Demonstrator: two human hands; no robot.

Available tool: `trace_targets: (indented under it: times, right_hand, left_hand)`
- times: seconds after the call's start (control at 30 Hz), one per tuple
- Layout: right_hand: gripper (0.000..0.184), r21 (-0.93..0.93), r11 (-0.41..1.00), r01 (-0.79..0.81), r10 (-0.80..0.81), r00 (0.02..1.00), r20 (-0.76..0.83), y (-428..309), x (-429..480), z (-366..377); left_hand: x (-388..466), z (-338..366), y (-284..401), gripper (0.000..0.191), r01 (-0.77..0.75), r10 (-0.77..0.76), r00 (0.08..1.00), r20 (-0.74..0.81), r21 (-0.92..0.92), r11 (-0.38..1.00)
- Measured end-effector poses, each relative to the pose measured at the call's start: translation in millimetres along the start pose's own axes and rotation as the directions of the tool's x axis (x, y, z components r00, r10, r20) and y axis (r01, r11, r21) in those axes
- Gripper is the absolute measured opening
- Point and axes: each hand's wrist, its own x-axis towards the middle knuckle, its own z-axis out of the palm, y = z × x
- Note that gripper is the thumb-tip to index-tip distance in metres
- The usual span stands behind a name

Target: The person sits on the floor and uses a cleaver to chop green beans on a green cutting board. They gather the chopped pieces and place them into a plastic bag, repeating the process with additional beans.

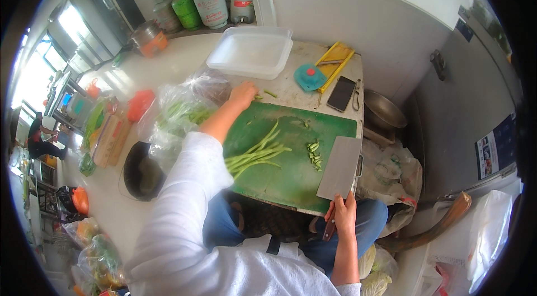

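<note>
My right hand (pixel 345 214) grips the wooden handle of a cleaver (pixel 340 168), whose broad blade lies flat over the right edge of a green cutting board (pixel 293 187). My left hand (pixel 244 93) reaches past the board's far left corner, its fingers down by short green bean pieces (pixel 270 93) on the table; whether it holds one cannot be told. Long green beans (pixel 256 155) lie on the board's left part, partly hidden by my left sleeve. Small cut bean pieces (pixel 314 156) lie in a row left of the blade.
Beyond the board stand a clear plastic container (pixel 251 52), a yellow slicer (pixel 337 65), a teal holder (pixel 309 77) and a phone (pixel 342 93). Plastic bags with greens (pixel 184 113) are left, near a black pan (pixel 143 172). A metal wok (pixel 384 110) stands right. A person (pixel 42 138) is far left.
</note>
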Motion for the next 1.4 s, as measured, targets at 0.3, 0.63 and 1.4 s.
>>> trace_targets:
  times: [0.3, 0.63, 1.4]
  right_hand:
    - [0.024, -0.015, 0.998, -0.068, 0.067, 0.997, -0.028, -10.9, -3.2, 2.6]
    - [0.018, 0.011, 1.000, -0.015, 0.015, 1.000, -0.002, -3.3, -0.6, 2.0]
    - [0.014, 0.033, 0.998, 0.062, -0.061, 0.998, -0.030, 13.0, 9.4, -3.3]
  left_hand:
    - [38.3, 6.8, 23.5, 0.016, -0.133, 0.126, 0.990, -0.066, -0.109, 0.985]
    - [11.2, -68.3, 52.1, 0.020, 0.176, -0.097, 0.984, 0.147, -0.774, 0.608]
    - [-238.0, -209.8, -95.1, 0.021, 0.591, -0.390, 0.752, 0.532, -0.281, 0.756]
